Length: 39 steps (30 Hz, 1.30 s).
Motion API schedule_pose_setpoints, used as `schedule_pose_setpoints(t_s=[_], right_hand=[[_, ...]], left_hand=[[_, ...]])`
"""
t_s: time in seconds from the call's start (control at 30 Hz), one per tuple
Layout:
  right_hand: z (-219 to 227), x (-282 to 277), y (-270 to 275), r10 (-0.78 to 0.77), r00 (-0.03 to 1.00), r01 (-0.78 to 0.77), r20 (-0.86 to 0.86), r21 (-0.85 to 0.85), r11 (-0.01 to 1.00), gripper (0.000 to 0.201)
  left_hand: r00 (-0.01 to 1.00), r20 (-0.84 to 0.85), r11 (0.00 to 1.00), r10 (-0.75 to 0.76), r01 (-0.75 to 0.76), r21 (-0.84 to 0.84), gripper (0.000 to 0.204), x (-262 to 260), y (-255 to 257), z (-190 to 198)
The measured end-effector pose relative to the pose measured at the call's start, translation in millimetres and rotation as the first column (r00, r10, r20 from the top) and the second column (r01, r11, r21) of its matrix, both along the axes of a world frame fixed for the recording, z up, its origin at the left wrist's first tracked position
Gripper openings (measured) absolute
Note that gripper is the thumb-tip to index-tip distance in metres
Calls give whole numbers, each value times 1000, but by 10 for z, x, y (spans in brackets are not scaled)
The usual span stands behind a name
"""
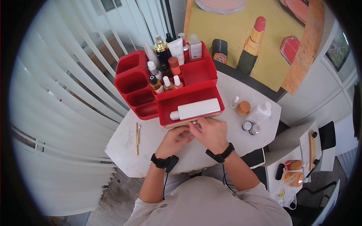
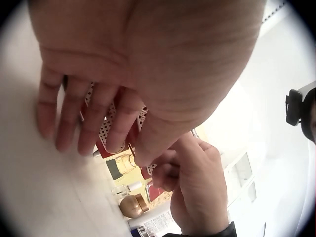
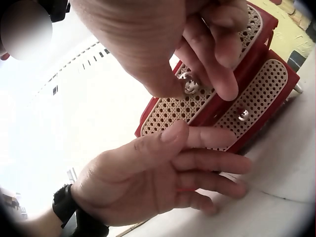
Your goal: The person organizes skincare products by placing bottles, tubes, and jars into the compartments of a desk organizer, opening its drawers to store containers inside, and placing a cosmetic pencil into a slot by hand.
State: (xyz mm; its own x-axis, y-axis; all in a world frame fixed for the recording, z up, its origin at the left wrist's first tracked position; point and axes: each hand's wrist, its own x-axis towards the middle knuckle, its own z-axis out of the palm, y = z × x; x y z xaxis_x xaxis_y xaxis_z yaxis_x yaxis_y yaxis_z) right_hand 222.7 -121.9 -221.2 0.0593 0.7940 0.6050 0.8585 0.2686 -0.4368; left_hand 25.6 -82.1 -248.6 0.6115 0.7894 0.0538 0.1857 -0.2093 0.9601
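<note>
A red organizer [image 1: 203, 69] stands on the white marble table [image 1: 124, 150], with a white tube [image 1: 196, 109] lying in its pulled-out top drawer. My right hand [image 1: 211, 132] pinches the small metal knob [image 3: 190, 85] on that drawer's cane-patterned front [image 3: 168, 113] between thumb and finger. A second drawer front [image 3: 261, 89] with its own knob [image 3: 243, 115] sits just below. My left hand [image 1: 175, 139] lies beside it with fingers [image 3: 217, 163] straight, their tips against the lower drawer front and the table. It holds nothing.
Several bottles fill the organizer's back compartments [image 1: 169, 56]. On the table's right are a small bottle [image 1: 235, 101], an amber-lidded jar [image 1: 244, 107], a white bottle [image 1: 261, 112] and two silver-capped jars [image 1: 251, 128]. Gold sticks [image 1: 137, 137] lie at the left. A painting [image 1: 233, 41] leans behind.
</note>
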Motion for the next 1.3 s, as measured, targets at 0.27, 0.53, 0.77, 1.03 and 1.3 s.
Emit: schedule_pose_setpoints(t_s=[0.27,0.53,0.77,1.03,1.3], right_hand=[[90,40,177,-21,998,21,58,3,1000,24],[169,139,653,36,998,-34,57,-39,999,30],[241,197,773,80,995,-73,65,-98,992,27],[-51,362,561,143,984,-159,-108,-163,974,16],[-562,508,222,110,849,-351,-517,-395,849,9]], left_hand=[[999,48,999,17,-20,49,36,-16,14,64],[995,34,988,98,-102,115,36,-64,70,109],[970,82,964,230,-238,117,23,-89,237,28],[920,213,941,330,-339,4,11,-52,352,-150],[888,296,932,352,-302,-202,11,-54,267,-321]])
